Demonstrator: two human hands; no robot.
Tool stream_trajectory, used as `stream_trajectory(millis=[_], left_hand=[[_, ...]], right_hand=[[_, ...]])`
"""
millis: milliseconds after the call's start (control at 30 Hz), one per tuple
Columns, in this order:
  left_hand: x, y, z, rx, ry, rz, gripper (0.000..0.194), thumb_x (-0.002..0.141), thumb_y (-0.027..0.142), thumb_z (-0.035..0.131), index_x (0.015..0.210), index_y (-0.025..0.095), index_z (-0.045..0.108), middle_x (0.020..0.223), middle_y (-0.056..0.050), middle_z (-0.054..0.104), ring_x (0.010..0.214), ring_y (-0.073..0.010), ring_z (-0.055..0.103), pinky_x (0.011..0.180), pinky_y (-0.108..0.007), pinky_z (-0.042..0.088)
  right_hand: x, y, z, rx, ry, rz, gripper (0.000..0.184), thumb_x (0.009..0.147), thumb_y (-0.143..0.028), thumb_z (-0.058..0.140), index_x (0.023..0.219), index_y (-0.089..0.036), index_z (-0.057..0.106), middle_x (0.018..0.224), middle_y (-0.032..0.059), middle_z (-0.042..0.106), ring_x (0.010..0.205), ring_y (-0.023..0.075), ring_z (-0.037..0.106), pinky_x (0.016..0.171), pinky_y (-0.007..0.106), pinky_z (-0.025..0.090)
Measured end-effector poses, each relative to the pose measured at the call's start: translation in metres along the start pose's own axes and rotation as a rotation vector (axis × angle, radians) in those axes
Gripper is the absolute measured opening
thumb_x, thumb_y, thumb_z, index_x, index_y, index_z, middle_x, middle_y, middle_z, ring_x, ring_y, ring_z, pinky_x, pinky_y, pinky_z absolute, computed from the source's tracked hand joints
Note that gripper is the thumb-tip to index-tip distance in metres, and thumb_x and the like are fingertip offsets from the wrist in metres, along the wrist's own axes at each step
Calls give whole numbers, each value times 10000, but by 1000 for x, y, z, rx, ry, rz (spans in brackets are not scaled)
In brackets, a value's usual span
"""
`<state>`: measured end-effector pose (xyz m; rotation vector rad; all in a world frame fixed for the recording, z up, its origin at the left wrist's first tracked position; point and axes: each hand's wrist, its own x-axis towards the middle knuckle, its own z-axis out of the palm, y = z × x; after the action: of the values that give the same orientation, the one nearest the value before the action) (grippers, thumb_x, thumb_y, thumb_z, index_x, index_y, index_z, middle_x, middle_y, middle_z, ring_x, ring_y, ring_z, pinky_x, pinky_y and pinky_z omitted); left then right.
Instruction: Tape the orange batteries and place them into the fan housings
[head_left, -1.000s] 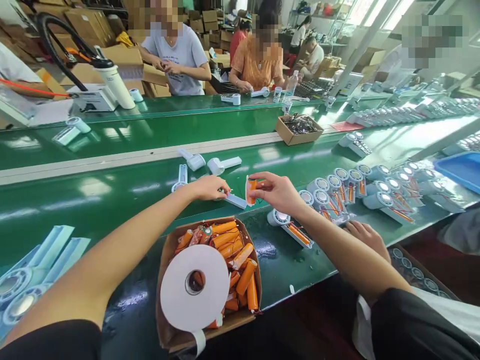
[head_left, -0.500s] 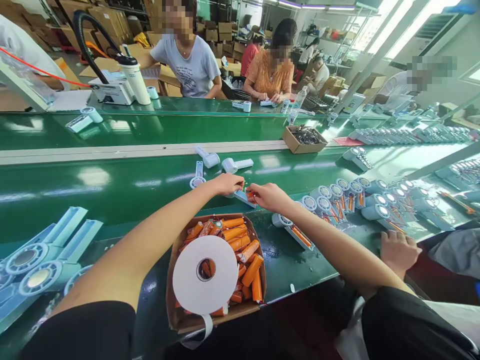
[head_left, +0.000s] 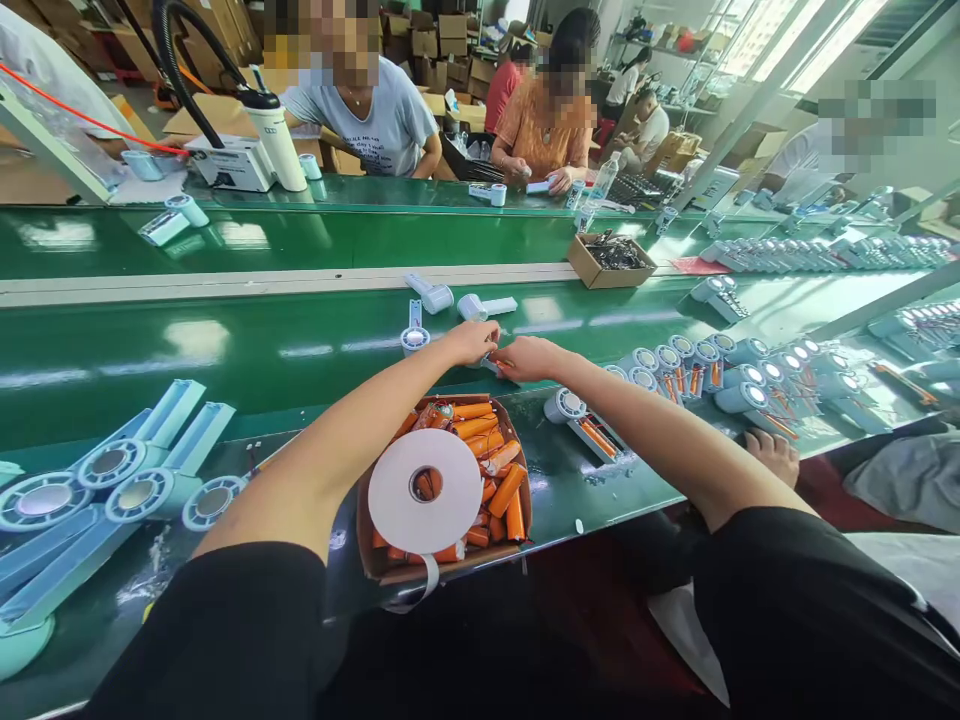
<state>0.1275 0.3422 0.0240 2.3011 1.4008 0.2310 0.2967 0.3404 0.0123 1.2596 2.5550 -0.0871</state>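
Nearest you, a cardboard box (head_left: 375, 560) of orange batteries (head_left: 480, 428) sits on the green belt (head_left: 225, 370), with a white tape roll (head_left: 425, 491) lying on top. Just beyond it, your left hand (head_left: 472, 342) and right hand (head_left: 531, 358) meet, both pinching a small light-blue part (head_left: 491, 365) with an orange battery at your fingertips. Farther off, across the belt, other people work.

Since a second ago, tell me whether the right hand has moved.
Yes. The right hand has dropped from above the belt and closed in on the left hand, fingertips now meeting over the blue part.
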Motion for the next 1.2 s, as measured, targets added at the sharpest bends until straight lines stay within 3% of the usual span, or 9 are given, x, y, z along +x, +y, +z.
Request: stream_trajectory(millis=[133,233,333,400,600,833,1000,1133,1200], left_hand=[[-91,15,-13,-48,98,149,316,1012,303,567,1286,170,651,1402,-94,693,1309,-244,613,1145,-373,463],[-183,13,-11,-73,-75,340,419,758,442,892,1104,244,760,1198,-18,793,1174,-231,691,1102,-334,519],[-250,5,4,95,-66,407,672,757,386,898,1378,232,692,1426,-100,709,1407,-348,565,1232,-519,432],[-274,-1,17,205,-1,354,604,863,267,789,1448,218,644,1493,-111,664,1463,-368,505,1246,-579,406],[-293,-1,36,287,215,223,534,914,192,715,1440,192,626,1379,-98,728,1379,-387,540,1076,-536,577],[-315,25,28,297,785,258,540,912,122,735,1423,228,597,1250,-108,737,1416,-373,555,1166,-577,525],[-320,24,38,308,930,187,660,889,46,739,1482,280,567,1233,-90,738,1377,-357,603,1134,-567,574],[-328,24,50,101,1001,47,631,891,120,777,1462,314,589,1299,-98,686,1380,-362,599,1026,-535,653],[-330,25,56,-57,996,-37,615,904,177,772,1471,312,578,1373,-113,634,1403,-366,584,945,-481,693]], right_hand=[[-13,20,3,106,151,11,421,955,-113,628,1341,-231,750,1243,140,800,1138,292,746,966,388,551],[-43,26,7,286,417,21,414,950,-42,556,1292,-150,763,1341,147,762,1260,264,688,1074,378,508],[-92,6,2,464,533,56,351,1015,-183,551,1297,-164,758,1259,130,790,1081,241,735,971,379,555],[-126,-23,-4,647,461,0,273,998,-320,637,1170,-191,805,1011,79,828,827,199,731,792,324,563],[-182,-108,15,1095,219,-65,483,954,-624,658,980,-170,822,624,9,685,533,129,572,510,241,403],[-189,-185,41,1559,88,-289,513,899,-642,742,1062,-161,810,626,-22,643,487,104,534,473,218,418],[-194,-204,34,1420,238,-455,333,1010,-405,656,851,-146,793,627,-14,638,538,93,507,536,215,410],[-195,-194,41,1138,125,-605,233,996,-334,693,877,-174,812,649,-26,686,534,91,513,544,227,386],[-190,-181,42,958,163,-535,214,958,-391,760,898,-192,812,684,-18,721,560,113,570,559,239,409]])
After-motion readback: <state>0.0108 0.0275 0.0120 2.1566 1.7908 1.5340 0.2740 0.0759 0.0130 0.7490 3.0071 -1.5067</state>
